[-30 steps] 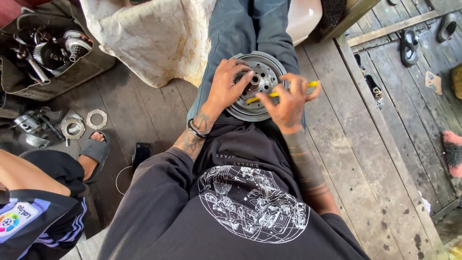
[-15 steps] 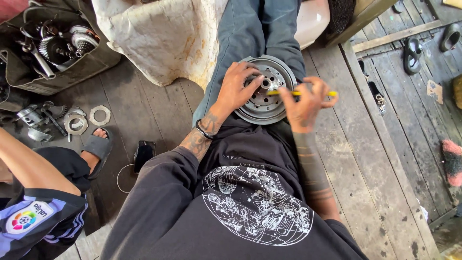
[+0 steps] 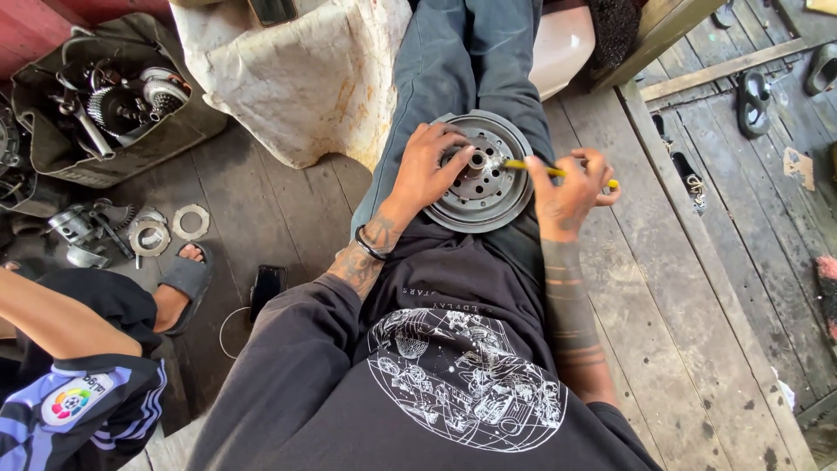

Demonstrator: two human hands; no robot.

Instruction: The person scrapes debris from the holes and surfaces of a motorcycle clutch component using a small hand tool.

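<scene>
A: What sits at the centre of the frame?

B: A round grey metal disc (image 3: 485, 174) with a ring of holes lies flat on the seated person's lap, across the jeans, just above the hem of a black printed shirt (image 3: 453, 384).

A: And the hands?

B: The left hand (image 3: 429, 167) rests on the disc's left rim, fingers (image 3: 451, 137) spread apart and curled over the edge toward the hub. The right hand (image 3: 571, 187) is at the disc's right side, its fingers clamped on a yellow-handled tool (image 3: 558, 173) held nearly level, the tip touching the disc near its centre.

A: What surrounds the person?

B: A dark wooden plank floor (image 3: 697, 331). To the upper left, a worn bag (image 3: 113, 105) holds gears and engine parts; more metal parts and flat rings (image 3: 157, 228) lie on the boards below it. A dark phone (image 3: 268, 284) lies near the person's left elbow.

A: Anyone else?

B: At lower left, another person's arm, striped sleeve (image 3: 78, 406) and a foot in a grey sandal (image 3: 186, 279). Sandals (image 3: 754, 94) lie well apart at upper right.
</scene>
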